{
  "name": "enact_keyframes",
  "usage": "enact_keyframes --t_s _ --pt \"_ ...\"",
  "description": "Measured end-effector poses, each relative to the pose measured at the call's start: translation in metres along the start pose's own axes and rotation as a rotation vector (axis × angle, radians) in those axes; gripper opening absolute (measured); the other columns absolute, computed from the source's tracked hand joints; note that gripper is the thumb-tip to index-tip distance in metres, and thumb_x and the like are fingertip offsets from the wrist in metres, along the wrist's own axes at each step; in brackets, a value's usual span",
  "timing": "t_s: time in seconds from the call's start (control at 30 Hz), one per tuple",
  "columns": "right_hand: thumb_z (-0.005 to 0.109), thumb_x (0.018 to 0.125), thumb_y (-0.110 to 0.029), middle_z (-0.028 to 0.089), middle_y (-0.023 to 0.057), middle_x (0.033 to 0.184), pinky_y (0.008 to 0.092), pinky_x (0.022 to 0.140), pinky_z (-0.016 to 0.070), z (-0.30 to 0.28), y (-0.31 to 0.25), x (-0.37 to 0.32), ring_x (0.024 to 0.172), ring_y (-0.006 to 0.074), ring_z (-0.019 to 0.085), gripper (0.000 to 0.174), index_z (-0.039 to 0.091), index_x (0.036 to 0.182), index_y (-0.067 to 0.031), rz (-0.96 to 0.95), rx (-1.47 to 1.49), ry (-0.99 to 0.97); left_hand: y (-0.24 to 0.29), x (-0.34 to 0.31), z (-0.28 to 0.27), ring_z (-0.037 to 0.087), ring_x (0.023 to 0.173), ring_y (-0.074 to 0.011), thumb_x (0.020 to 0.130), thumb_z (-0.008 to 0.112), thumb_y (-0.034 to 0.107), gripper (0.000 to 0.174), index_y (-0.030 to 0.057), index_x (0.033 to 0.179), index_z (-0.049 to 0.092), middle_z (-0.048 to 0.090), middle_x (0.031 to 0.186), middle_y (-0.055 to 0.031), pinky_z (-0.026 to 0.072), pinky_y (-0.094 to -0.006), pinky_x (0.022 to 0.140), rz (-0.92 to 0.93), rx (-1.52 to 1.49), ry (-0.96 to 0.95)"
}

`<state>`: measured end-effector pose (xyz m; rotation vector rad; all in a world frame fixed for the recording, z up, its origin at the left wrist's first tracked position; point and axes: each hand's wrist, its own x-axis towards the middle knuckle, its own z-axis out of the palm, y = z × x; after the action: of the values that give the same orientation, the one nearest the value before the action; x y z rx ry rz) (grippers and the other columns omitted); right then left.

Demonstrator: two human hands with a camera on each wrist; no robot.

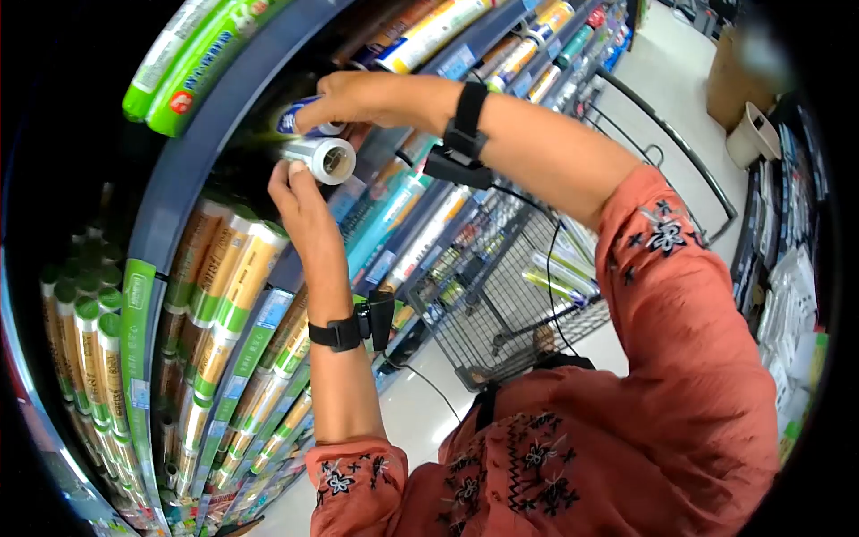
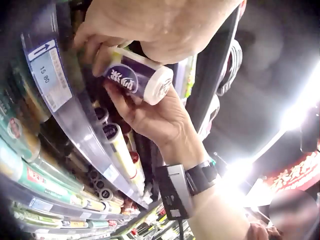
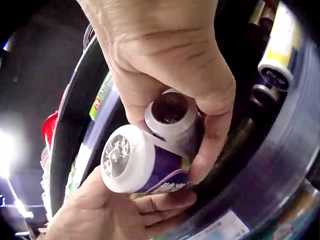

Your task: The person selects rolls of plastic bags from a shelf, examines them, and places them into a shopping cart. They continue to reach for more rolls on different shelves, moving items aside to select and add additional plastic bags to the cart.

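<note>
My left hand (image 1: 304, 201) holds a white-ended tube (image 1: 315, 154) at the shelf opening; in the right wrist view its purple label (image 3: 167, 167) shows, with the left hand's fingers (image 3: 167, 207) beneath it. Just above, my right hand (image 1: 367, 97) grips a second tube (image 1: 293, 118) with a blue-purple label. Seen from the right wrist, the right hand (image 3: 170, 65) has thumb and fingers around that tube's white open end (image 3: 170, 127). The left wrist view has a purple-labelled tube (image 2: 137, 75) between my left hand (image 2: 145, 27) and right hand (image 2: 155, 117).
Brown-and-green rolls (image 1: 224, 268) fill the shelves at the lower left. Two green packs (image 1: 201, 67) lie above the curved shelf edge (image 1: 192, 161). More tubes (image 1: 438, 31) run along the upper shelf. Behind the arms stands a wire cart (image 1: 501, 295) holding several long packs (image 1: 564, 268).
</note>
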<state>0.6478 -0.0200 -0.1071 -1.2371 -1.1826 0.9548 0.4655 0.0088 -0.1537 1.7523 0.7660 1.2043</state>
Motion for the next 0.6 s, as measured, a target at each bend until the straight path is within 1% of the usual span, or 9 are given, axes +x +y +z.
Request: enact_keyframes --t_s 0.03,0.07,0.13,0.23,0.33,0.4,0.43,0.5,0.6 --pt "0.079 0.073 -0.04 0.066 0.021 0.096 0.0335 0.061 0.0608 -0.004 -0.004 -0.021 0.079 0.0269 0.071 0.07 0.055 0.115 0.0114 -0.012 0.06 -0.048 0.004 -0.01 0.003 0.055 0.114 -0.0227 0.104 0.05 0.04 0.06 -0.0064 0.141 0.04 0.055 0.128 -0.0184 0.041 -0.0335 0.102 0.048 -0.011 -0.019" --pt "0.078 0.074 -0.043 0.065 0.0223 0.101 0.0317 0.059 0.0597 -0.005 0.003 -0.035 0.082 0.0276 0.071 0.073 0.054 0.118 0.0099 -0.045 0.102 -0.004 0.009 -0.022 0.007 0.056 0.107 -0.0213 0.104 0.051 0.038 0.06 -0.0062 0.143 0.038 0.059 0.122 -0.0185 0.0428 -0.0323 0.098 0.091 -0.023 -0.038" --pt "0.075 0.077 -0.045 0.065 0.0225 0.107 0.0324 0.063 0.058 -0.013 0.002 -0.081 0.087 0.0281 0.069 0.074 0.052 0.123 0.0081 -0.029 0.049 0.011 0.036 -0.057 0.014 0.053 0.095 -0.0146 0.104 0.053 0.031 0.061 -0.0039 0.148 0.029 0.059 0.1 -0.0092 0.0429 -0.029 0.088 0.05 0.054 -0.147" --pt "0.073 0.08 -0.05 0.064 0.0185 0.113 0.0367 0.076 0.0534 -0.02 0.003 -0.145 0.097 0.0267 0.065 0.076 0.052 0.132 0.0008 -0.013 -0.087 0.112 0.051 -0.1 0.03 0.051 0.095 -0.0139 0.102 0.056 0.019 0.065 -0.0023 0.153 0.021 0.056 0.104 -0.0101 0.0439 -0.0309 0.087 0.027 0.001 -0.3" --pt "0.074 0.081 -0.051 0.062 0.0152 0.114 0.0353 0.081 0.0549 -0.031 0.011 -0.209 0.104 0.0241 0.063 0.075 0.051 0.133 -0.003 0.103 -0.002 0.125 0.049 -0.139 0.048 0.055 0.108 -0.0213 0.1 0.055 0.015 0.068 -0.0041 0.154 0.02 0.055 0.122 -0.0171 0.0446 -0.0348 0.096 -0.011 -0.114 -0.473" --pt "0.078 0.079 -0.047 0.062 0.0164 0.112 0.0316 0.072 0.0533 -0.034 0.018 -0.247 0.099 0.0226 0.063 0.078 0.048 0.135 -0.0025 0.168 0.171 0.19 0.043 -0.163 0.059 0.053 0.12 -0.0269 0.1 0.054 0.016 0.066 -0.006 0.153 0.021 0.052 0.133 -0.0222 0.0425 -0.038 0.103 -0.032 -0.176 -0.6" --pt "0.078 0.08 -0.044 0.06 0.0161 0.116 0.0334 0.075 0.0541 -0.038 0.031 -0.262 0.103 0.0233 0.062 0.076 0.047 0.138 -0.0053 0.191 0.248 0.211 0.038 -0.172 0.063 0.052 0.123 -0.0282 0.101 0.054 0.016 0.065 -0.0066 0.153 0.022 0.05 0.135 -0.0236 0.0415 -0.0391 0.104 -0.031 -0.182 -0.666" --pt "0.078 0.082 -0.034 0.06 0.0153 0.115 0.0288 0.068 0.0583 -0.041 0.046 -0.294 0.098 0.0204 0.065 0.076 0.042 0.141 -0.0039 0.291 0.33 0.322 0.021 -0.19 0.076 0.052 0.124 -0.0298 0.102 0.052 0.017 0.063 -0.0085 0.151 0.024 0.049 0.137 -0.0254 0.0397 -0.0411 0.107 -0.013 -0.199 -0.783" --pt "0.078 0.082 -0.021 0.06 0.0136 0.114 0.022 0.061 0.0595 -0.044 0.081 -0.329 0.09 0.0165 0.068 0.076 0.037 0.143 -0.0034 0.396 0.464 0.451 0.004 -0.209 0.098 0.053 0.121 -0.0273 0.104 0.048 0.02 0.057 -0.0038 0.151 0.028 0.051 0.136 -0.0233 0.0419 -0.0405 0.103 -0.36 -0.26 -0.959"
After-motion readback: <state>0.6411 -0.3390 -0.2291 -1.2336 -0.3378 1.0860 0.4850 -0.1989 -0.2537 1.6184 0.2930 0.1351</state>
